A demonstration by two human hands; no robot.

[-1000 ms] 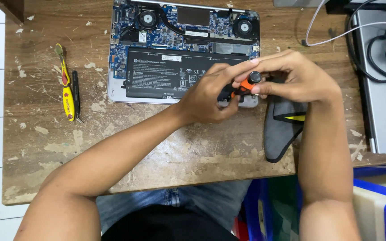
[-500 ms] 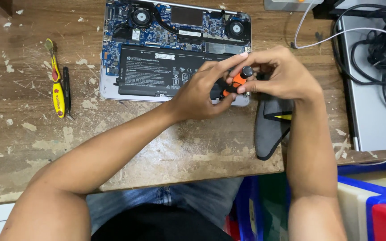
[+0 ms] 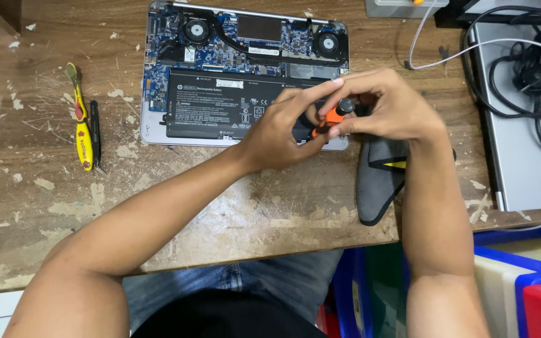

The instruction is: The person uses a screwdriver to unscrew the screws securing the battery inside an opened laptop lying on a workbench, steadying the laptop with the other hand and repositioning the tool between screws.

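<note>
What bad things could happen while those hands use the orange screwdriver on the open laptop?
The orange screwdriver, held by both the left hand and right hand, sits right over the black battery; a slip might poke it. The uncovered circuit board could get scratched. The grey cloth hangs over the table edge and might slide off.

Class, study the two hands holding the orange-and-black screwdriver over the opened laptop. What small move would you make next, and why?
Probably lower the screwdriver tip onto a screw at the near right corner of the opened laptop. Both the left hand and right hand grip the tool just above that edge beside the black battery, and the tip is hidden behind the fingers, so seat it carefully before turning.
</note>
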